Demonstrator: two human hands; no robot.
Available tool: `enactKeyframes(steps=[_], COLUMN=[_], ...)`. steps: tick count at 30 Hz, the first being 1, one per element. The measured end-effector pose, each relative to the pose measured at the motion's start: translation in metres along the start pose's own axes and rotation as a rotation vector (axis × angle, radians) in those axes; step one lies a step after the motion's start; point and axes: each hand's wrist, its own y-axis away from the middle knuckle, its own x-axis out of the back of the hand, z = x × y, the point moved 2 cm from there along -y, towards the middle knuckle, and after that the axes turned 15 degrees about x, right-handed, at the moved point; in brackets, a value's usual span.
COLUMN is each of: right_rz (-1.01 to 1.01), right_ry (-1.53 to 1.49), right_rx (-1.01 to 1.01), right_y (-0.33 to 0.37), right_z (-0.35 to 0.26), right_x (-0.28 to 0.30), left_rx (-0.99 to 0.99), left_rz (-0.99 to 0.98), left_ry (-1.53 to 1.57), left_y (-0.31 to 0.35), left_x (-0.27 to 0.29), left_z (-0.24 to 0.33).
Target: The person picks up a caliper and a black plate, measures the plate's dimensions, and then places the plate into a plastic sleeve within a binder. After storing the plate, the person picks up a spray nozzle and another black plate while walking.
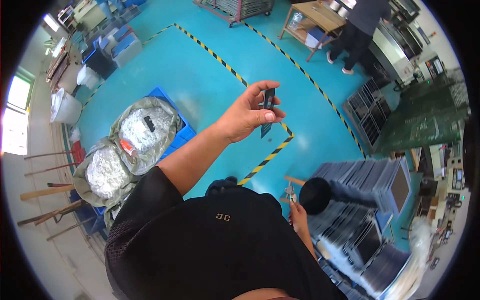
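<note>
Head view: the left hand (250, 112) pinches a dark flat piece (269, 98) between thumb and fingers, above the floor (200, 75); a light, steady edge grip should suit it. The right hand's (298, 217) fingers close on a small metallic tool (290, 192).

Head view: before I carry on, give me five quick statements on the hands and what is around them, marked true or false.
1. The left hand holds a thin dark piece. True.
2. The right hand is higher in the picture than the left hand. False: it is lower.
3. A small black piece lies on the shiny whitish filling of a sack. True.
4. The floor is bright red. False: it is turquoise, with yellow-and-black striped lines.
5. A co-worker stands beside a wooden table. True.
</note>
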Motion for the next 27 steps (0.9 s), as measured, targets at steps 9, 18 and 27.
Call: enactKeyframes(steps=[9, 18, 27], right_rz=[-0.026, -0.081, -0.383], right_ry=[-0.019, 0.09, 0.311], right_rx=[-0.017, 0.24, 0.598], right_y=[-0.203, -0.458, -0.657], right_z=[-0.08, -0.309, -0.553], right_x=[0.05, 0.132, 0.07], left_rx=[-0.041, 0.304, 0.778], left_rz=[0.059, 0.214, -0.09], left_ry=[0.039, 0.101, 0.251], left_y=[-0.208, -0.452, -0.684], left_x=[0.05, 0.063, 0.14], left_z=[0.028, 0.017, -0.011])
